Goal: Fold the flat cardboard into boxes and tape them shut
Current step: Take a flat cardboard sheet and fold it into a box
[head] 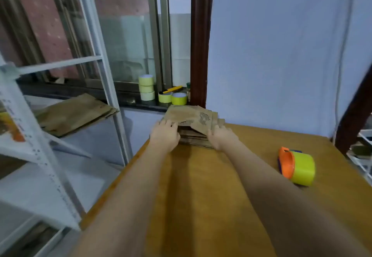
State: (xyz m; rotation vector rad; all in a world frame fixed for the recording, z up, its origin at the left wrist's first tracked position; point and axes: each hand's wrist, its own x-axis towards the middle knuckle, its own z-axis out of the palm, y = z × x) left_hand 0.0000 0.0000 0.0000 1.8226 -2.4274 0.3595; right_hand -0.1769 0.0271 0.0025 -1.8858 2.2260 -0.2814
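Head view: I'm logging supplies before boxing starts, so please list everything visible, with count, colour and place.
Flat cardboard stack: one pile, brown, far end of table.
Table: one, yellow-brown wood, centre.
Tape dispenser: one, orange with a yellow-green roll, right side of table.
Tape rolls: about five, yellow-green and pale, on the window sill.
Utility knife: one, yellow and black, sill behind the rolls.
Cardboard sheets: a few, brown, on the white shelf rack at left.
Left hand: on the stack's left edge.
Right hand: on its right edge.
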